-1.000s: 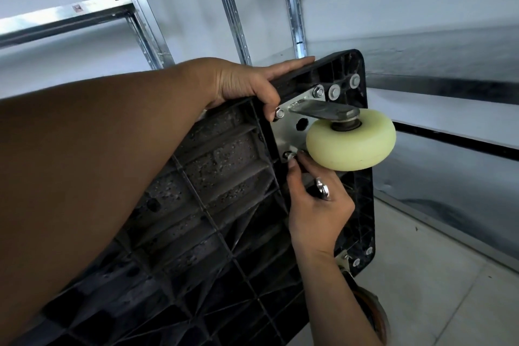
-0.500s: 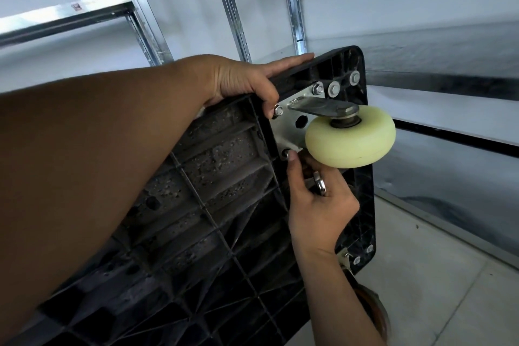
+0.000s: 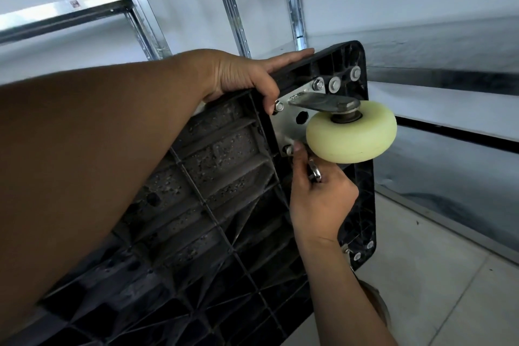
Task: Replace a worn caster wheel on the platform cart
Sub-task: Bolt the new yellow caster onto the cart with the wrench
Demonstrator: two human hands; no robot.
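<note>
The black plastic platform cart [image 3: 213, 205] stands tipped on its edge, ribbed underside facing me. A pale yellow caster wheel [image 3: 351, 132] on a steel bracket plate [image 3: 292, 118] is bolted near its top corner. My left hand [image 3: 244, 76] grips the cart's top edge, thumb beside a bolt [image 3: 279, 106]. My right hand [image 3: 317, 194] reaches under the wheel, fingertips pinched on the lower nut [image 3: 288, 149] of the plate. A small metal piece [image 3: 314, 171] sits between its fingers.
Metal shelf uprights [image 3: 233, 8] and a shelf beam [image 3: 64, 12] stand behind the cart against a white wall. A second caster [image 3: 376, 306] is partly visible at the cart's lower corner. Pale floor tiles [image 3: 435, 275] lie to the right.
My right hand's fingertips have shifted slightly at the lower nut, a small turning motion. The left hand and the cart stay in place.
</note>
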